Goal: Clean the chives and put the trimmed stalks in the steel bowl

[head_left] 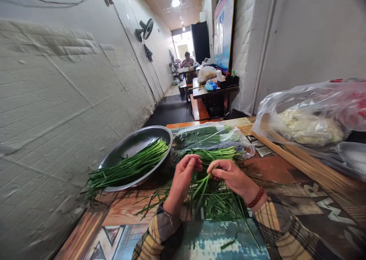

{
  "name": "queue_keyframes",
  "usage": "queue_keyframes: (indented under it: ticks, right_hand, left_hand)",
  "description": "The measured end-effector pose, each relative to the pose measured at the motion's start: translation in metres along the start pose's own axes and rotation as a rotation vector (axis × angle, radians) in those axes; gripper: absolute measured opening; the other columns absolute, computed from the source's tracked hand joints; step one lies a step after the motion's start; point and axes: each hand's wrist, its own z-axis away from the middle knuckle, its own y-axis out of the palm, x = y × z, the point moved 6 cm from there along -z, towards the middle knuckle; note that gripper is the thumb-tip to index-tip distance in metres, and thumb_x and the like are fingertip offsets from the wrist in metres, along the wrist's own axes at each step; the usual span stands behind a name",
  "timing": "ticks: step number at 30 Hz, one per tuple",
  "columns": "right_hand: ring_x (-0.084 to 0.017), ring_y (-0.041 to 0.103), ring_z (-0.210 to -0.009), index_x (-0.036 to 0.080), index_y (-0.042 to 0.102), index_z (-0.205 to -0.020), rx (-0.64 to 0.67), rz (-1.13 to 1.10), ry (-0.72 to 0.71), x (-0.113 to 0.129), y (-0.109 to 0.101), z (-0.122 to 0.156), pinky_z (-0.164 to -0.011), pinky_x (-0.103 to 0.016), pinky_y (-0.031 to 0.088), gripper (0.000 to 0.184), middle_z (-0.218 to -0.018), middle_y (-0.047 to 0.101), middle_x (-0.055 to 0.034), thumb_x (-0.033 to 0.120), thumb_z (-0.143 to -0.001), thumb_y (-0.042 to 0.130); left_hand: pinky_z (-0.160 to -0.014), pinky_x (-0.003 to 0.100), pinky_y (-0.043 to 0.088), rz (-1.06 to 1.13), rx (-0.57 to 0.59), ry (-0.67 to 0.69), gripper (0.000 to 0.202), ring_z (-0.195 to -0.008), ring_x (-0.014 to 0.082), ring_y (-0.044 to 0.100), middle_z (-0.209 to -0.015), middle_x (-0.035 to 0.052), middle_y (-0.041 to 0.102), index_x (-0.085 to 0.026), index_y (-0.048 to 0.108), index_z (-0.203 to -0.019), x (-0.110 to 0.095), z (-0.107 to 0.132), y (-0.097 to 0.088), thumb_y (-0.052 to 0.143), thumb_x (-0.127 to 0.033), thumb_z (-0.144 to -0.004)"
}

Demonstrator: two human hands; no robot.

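Note:
In the middle of the table my right hand [233, 176] pinches a few green garlic chives [202, 184], which hang down to the left from the fingertips. My left hand [184, 176] is just across from it, thumb and fingers pressed together; anything between them is too small to make out. Under and in front of both hands lies a loose heap of chive leaves [221, 204]. Behind them is a bundle of chives [220, 153] with pale stems, beside a clear plastic bag [211, 134] of more chives. A metal bowl [126, 147] at the left holds long chives [143, 159] hanging over its rim.
Thin wooden skewers [300, 162] lie at the right beside a clear bag [311, 126] with pale food inside. A white bowl [354, 153] is at the right edge. Further back, another table [203, 92] holds bags, and a person [187, 60] sits beyond.

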Motion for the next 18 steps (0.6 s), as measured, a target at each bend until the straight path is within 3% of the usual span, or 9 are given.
queue_keyframes:
  ticks: [3,7,10,12,15,18]
  right_hand:
    - [-0.013,0.061,-0.067,0.019,0.068,-0.085,-0.214,0.146,-0.009,-0.002,-0.016,-0.003,-0.066,-0.026,0.048,0.020,-0.072,0.067,0.0009,0.038,-0.078,0.068]
    - [-0.014,0.060,-0.065,0.020,0.067,-0.084,-0.326,0.501,-0.093,0.004,-0.026,-0.002,-0.062,-0.027,0.048,0.015,-0.072,0.066,-0.0002,0.034,-0.080,0.064]
    - [-0.016,0.061,-0.068,0.022,0.066,-0.078,-0.296,0.766,-0.225,0.015,-0.020,0.001,-0.066,-0.028,0.048,0.009,-0.075,0.067,-0.0013,0.030,-0.082,0.063]
    - [-0.017,0.062,-0.073,0.023,0.067,-0.076,-0.240,0.831,-0.292,0.018,-0.014,0.002,-0.070,-0.029,0.048,0.013,-0.077,0.068,-0.0019,0.030,-0.085,0.061]
    - [-0.018,0.062,-0.075,0.023,0.068,-0.076,-0.244,0.792,-0.261,0.014,-0.012,0.003,-0.071,-0.030,0.047,0.018,-0.078,0.069,-0.0026,0.034,-0.087,0.059]
    - [-0.017,0.060,-0.072,0.021,0.068,-0.080,-0.387,0.612,-0.148,0.001,-0.025,0.002,-0.067,-0.029,0.046,0.021,-0.077,0.068,-0.0024,0.041,-0.084,0.062]
  left_hand:
    - [-0.060,0.025,0.048,0.093,0.212,-0.169,0.038,-0.063,0.0127,0.061,-0.082,0.0040,0.065,-0.015,0.061,-0.095,0.013,0.013,0.028,0.058,-0.050,-0.083]
    - [-0.042,0.017,0.030,0.035,0.294,-0.267,0.040,-0.044,0.0047,0.044,-0.068,-0.0014,0.057,-0.014,0.056,-0.089,0.025,0.022,0.036,0.056,-0.054,-0.084]
    - [-0.042,0.018,0.022,-0.027,0.265,-0.234,0.037,-0.044,0.0036,0.031,-0.058,-0.0059,0.045,-0.013,0.056,-0.082,0.028,0.022,0.032,0.057,-0.051,-0.084]
    - [-0.045,0.019,0.022,-0.085,0.221,-0.183,0.035,-0.047,0.0050,0.030,-0.056,-0.0061,0.041,-0.013,0.057,-0.078,0.026,0.020,0.029,0.054,-0.047,-0.086]
    - [-0.049,0.020,0.024,-0.201,0.171,-0.086,0.031,-0.053,0.0071,0.031,-0.058,-0.0048,0.040,-0.013,0.060,-0.074,0.020,0.019,0.027,0.052,-0.041,-0.086]
    - [-0.053,0.021,0.026,-0.269,0.160,-0.036,0.032,-0.057,0.0089,0.034,-0.060,-0.0036,0.042,-0.013,0.060,-0.070,0.015,0.018,0.027,0.049,-0.039,-0.086]
